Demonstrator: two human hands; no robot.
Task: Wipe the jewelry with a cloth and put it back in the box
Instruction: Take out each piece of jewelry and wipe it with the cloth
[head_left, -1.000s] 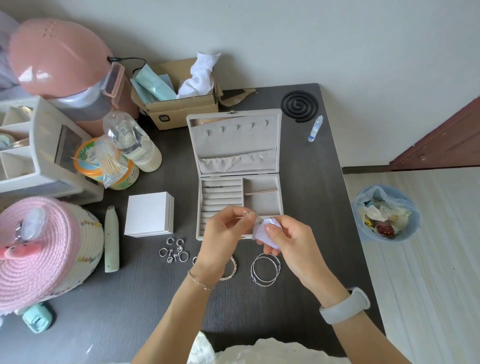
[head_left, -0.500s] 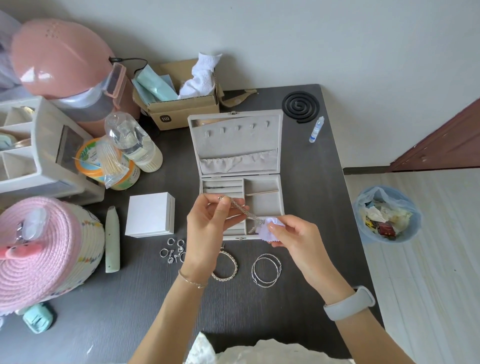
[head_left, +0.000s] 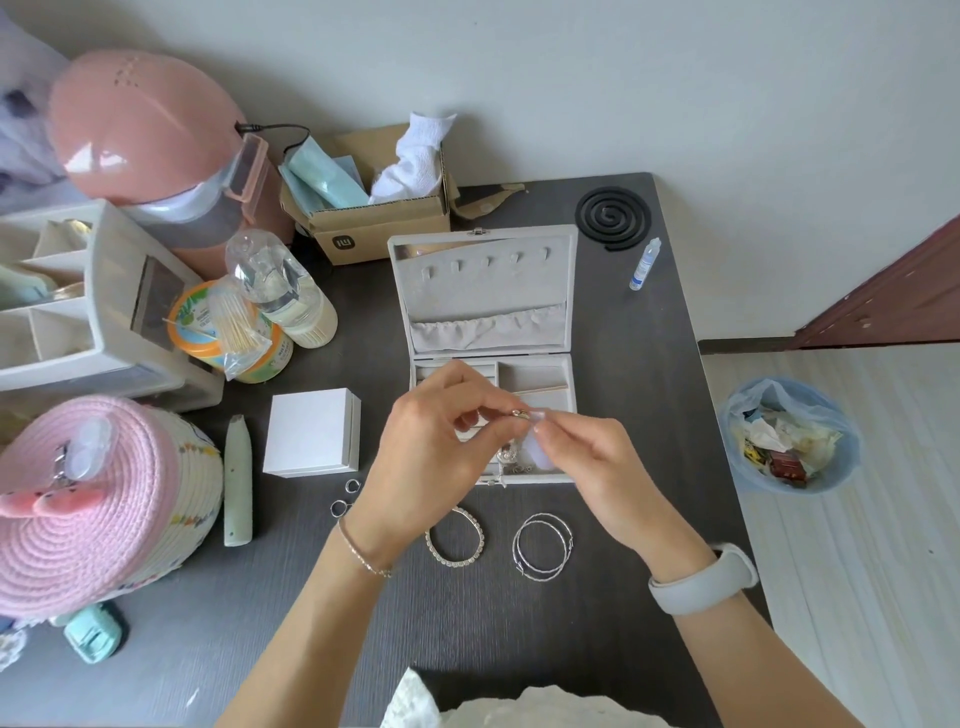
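far left of the dark wood-grain desk (head_left: 649, 415): a pink coiled-rope basket (head_left: 88, 499), and behind it a pink domed appliance (head_left: 140, 119). next to the right: a pale green pen-shaped tool (head_left: 238, 480), a white square box (head_left: 313, 432), a clear plastic bottle (head_left: 280, 288) lying on its side, and an open brown cardboard carton (head_left: 379, 213).

small silver rings (head_left: 347, 496) lie on the desk just left of the left wrist. the left hand (head_left: 436, 452) is held above the front of the open grey velvet jewelry box (head_left: 488, 291); its grip is a fingertip pinch on a thin silver chain (head_left: 511, 452), which hangs from the pinch point over the box's front compartment. whether the chain's lower end touches the box cannot be told. a rhinestone bangle (head_left: 454, 538) lies on the desk just in front of the box, with a pair of thin silver hoops (head_left: 542, 545) beside it to the right.

the right hand (head_left: 587, 467) meets the left at the fingertips. its grip pinches the same chain near the clasp and also holds a small pale lilac cloth (head_left: 535, 456) tucked under the fingers.

right of the box: a black spiral coil (head_left: 613, 217) and a small dropper bottle (head_left: 644, 265). on the floor, a blue waste bin (head_left: 789, 436).
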